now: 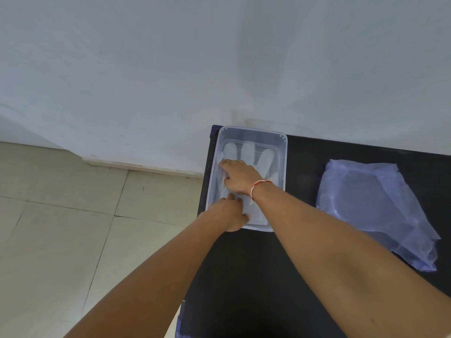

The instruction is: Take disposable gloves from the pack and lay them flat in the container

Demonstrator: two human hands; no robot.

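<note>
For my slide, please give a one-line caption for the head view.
Both hands, left hand and right hand, press a disposable glove flat inside the clear container; the glove pack lies beside it.

We see a clear rectangular plastic container (284,152) at the far left corner of a black table (305,162), against a pale wall (170,69). A translucent whitish disposable glove (266,158) lies flat inside, fingers toward the wall. The right hand (240,176), a red-and-white thread bracelet (258,186) at its wrist, presses palm-down on it. The left hand (230,213) rests on the near end. A crinkled bluish plastic pack (373,206) lies well apart to the right
</note>
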